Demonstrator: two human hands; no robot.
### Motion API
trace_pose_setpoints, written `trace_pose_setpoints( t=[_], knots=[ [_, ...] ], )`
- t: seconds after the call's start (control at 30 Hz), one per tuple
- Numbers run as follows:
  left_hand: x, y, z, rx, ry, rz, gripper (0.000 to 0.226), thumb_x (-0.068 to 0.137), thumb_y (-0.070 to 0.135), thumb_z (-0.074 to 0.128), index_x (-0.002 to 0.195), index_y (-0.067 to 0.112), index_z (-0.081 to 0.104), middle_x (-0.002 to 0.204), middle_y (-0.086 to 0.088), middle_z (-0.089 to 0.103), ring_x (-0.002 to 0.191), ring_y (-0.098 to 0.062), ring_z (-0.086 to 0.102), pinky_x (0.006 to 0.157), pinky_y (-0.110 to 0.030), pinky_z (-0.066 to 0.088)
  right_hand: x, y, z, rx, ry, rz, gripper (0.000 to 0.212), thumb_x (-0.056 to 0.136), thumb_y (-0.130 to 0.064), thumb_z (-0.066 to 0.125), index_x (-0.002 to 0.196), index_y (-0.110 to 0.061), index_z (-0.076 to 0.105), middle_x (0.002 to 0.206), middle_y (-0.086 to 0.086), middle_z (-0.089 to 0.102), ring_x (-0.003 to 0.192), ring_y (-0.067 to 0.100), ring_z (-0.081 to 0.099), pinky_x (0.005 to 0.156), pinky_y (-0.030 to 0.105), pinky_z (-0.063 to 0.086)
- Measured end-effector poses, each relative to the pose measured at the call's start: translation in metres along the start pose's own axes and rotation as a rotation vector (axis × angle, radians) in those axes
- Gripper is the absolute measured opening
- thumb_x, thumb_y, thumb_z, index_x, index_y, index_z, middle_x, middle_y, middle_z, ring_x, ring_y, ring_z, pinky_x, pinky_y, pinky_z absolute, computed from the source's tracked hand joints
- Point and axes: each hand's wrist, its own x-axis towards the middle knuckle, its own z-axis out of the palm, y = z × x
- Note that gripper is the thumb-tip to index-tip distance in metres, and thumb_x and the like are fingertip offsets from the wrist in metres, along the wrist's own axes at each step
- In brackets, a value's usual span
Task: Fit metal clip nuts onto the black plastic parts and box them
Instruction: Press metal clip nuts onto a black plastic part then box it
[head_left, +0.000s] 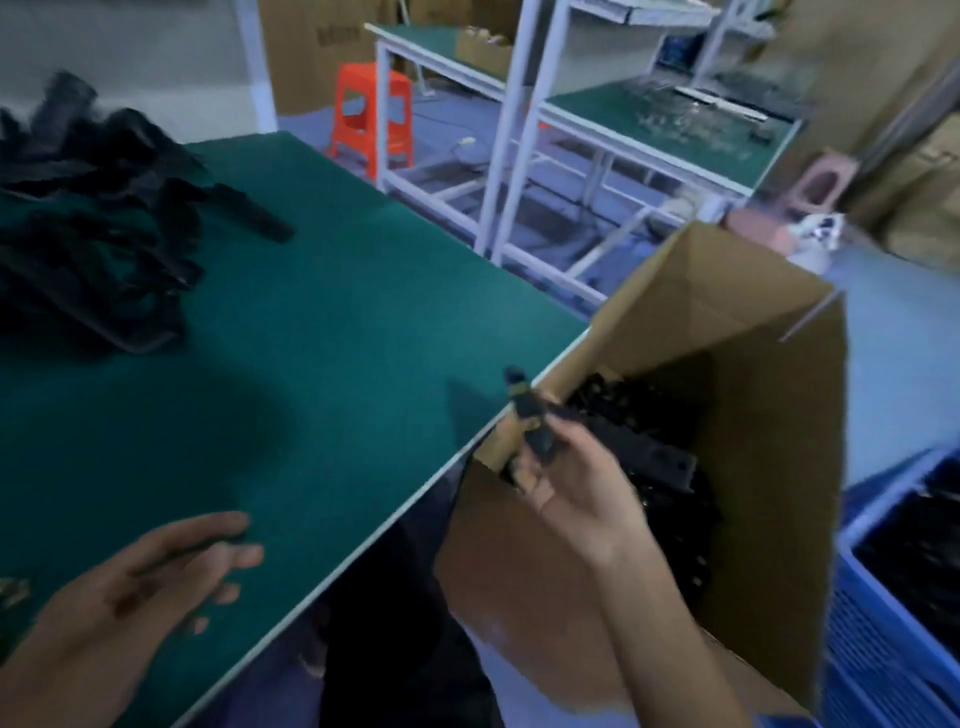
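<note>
The right hand has its grip clamped on a black plastic part bearing a brass-coloured clip nut, held over the near rim of the cardboard box beside the bench edge. The left hand hovers fingers apart over the bench's near edge; more black parts heap at the far left corner

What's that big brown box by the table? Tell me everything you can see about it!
The cardboard box is plain brown, open on top, with one tall flap standing up at its far side. It sits below the edge of the green table, right against it. Inside lies a heap of black plastic parts. The right hand holds one more black part over its near rim. A blue crate stands beside it.
</note>
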Motion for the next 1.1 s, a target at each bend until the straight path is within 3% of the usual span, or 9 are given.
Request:
trace_pose_setpoints(
  t=[0.1, 0.2, 0.37, 0.5, 0.6, 0.7, 0.8, 0.93, 1.1],
  knots=[
    [0.007, -0.006, 0.0, -0.008, -0.039, -0.054, 0.033, 0.1, -0.002, 0.044, 0.1, 0.021, 0.068, 0.08, 0.002, 0.079, 0.058, -0.003, 0.068, 0.046, -0.012, 0.048, 0.017, -0.057, -0.04, 0.2, 0.414, -0.126, 0.053, 0.096, -0.033, 0.067, 0.136, -0.001, 0.052, 0.11, 0.009, 0.063, 0.089, 0.017, 0.062, 0.072, 0.022, 0.054],
    [0.004, -0.005, -0.004, -0.002, 0.032, -0.046, 0.033, 0.1, -0.001, 0.045, 0.1, 0.021, 0.07, 0.082, 0.001, 0.079, 0.063, -0.005, 0.07, 0.053, -0.015, 0.053, 0.024, -0.041, -0.061, 0.123, 0.527, -0.127, 0.061, 0.104, -0.031, 0.057, 0.151, -0.001, 0.033, 0.113, 0.014, 0.062, 0.089, 0.022, 0.061, 0.081, 0.03, 0.052],
    [-0.022, 0.0, -0.02, 0.013, 0.199, 0.007, 0.032, 0.097, 0.016, 0.058, 0.095, 0.042, 0.076, 0.095, 0.003, 0.079, 0.081, -0.012, 0.073, 0.073, -0.034, 0.055, 0.035, 0.027, -0.001, -0.39, 0.245, -0.189, 0.021, 0.098, -0.01, 0.061, 0.118, -0.006, 0.067, 0.079, 0.005, 0.074, 0.064, 0.013, 0.066, 0.059, 0.022, 0.054],
    [-0.033, -0.004, -0.043, -0.035, 0.298, -0.046, 0.029, 0.097, 0.013, 0.058, 0.094, 0.034, 0.078, 0.095, -0.003, 0.078, 0.081, -0.017, 0.073, 0.074, -0.037, 0.055, 0.051, 0.064, 0.084, -1.057, -0.044, -0.419, 0.018, 0.093, -0.005, 0.069, 0.095, -0.023, 0.072, 0.067, -0.011, 0.069, 0.065, 0.004, 0.062, 0.066, 0.018, 0.048],
    [-0.041, -0.007, -0.055, -0.108, 0.349, -0.116, 0.02, 0.097, 0.01, 0.057, 0.1, 0.018, 0.075, 0.092, -0.004, 0.079, 0.073, -0.012, 0.073, 0.058, -0.018, 0.054, 0.073, 0.09, 0.151, -1.438, -0.361, -0.415, 0.019, 0.091, -0.029, 0.072, 0.11, -0.03, 0.069, 0.088, -0.015, 0.07, 0.083, 0.011, 0.066, 0.083, 0.028, 0.05],
    [-0.048, -0.008, -0.058, -0.132, 0.36, -0.144, 0.018, 0.099, 0.01, 0.056, 0.104, 0.016, 0.072, 0.092, -0.001, 0.079, 0.073, -0.011, 0.072, 0.056, -0.015, 0.051, 0.113, 0.127, 0.219, -1.714, -0.559, -0.476, 0.037, 0.093, -0.039, 0.066, 0.127, -0.024, 0.065, 0.119, -0.006, 0.067, 0.109, 0.017, 0.062, 0.099, 0.034, 0.047],
    [-0.053, -0.012, -0.064, -0.18, 0.397, -0.166, 0.016, 0.096, 0.013, 0.059, 0.103, 0.015, 0.074, 0.093, -0.002, 0.079, 0.079, -0.013, 0.073, 0.068, -0.021, 0.053, 0.149, 0.172, 0.268, -1.971, -0.59, -0.623, 0.049, 0.098, -0.045, 0.057, 0.135, -0.014, 0.057, 0.122, 0.008, 0.066, 0.12, 0.031, 0.057, 0.101, 0.044, 0.046],
    [-0.06, -0.013, -0.078, -0.269, 0.411, -0.198, 0.02, 0.09, 0.021, 0.063, 0.104, 0.015, 0.077, 0.099, -0.004, 0.078, 0.089, -0.01, 0.072, 0.082, -0.028, 0.049, 0.174, 0.207, 0.291, -2.259, -0.466, -0.819, 0.053, 0.096, -0.052, 0.059, 0.132, -0.013, 0.055, 0.122, 0.01, 0.065, 0.119, 0.031, 0.057, 0.103, 0.042, 0.039],
    [-0.071, -0.022, -0.09, -0.259, 0.442, -0.186, 0.02, 0.087, 0.024, 0.064, 0.101, 0.021, 0.078, 0.099, -0.003, 0.078, 0.086, -0.013, 0.073, 0.077, -0.025, 0.05, 0.173, 0.187, 0.281, -2.304, -0.488, -0.825, 0.037, 0.088, -0.037, 0.071, 0.114, -0.012, 0.062, 0.119, 0.013, 0.062, 0.113, 0.034, 0.054, 0.095, 0.041, 0.042]
  ],
)
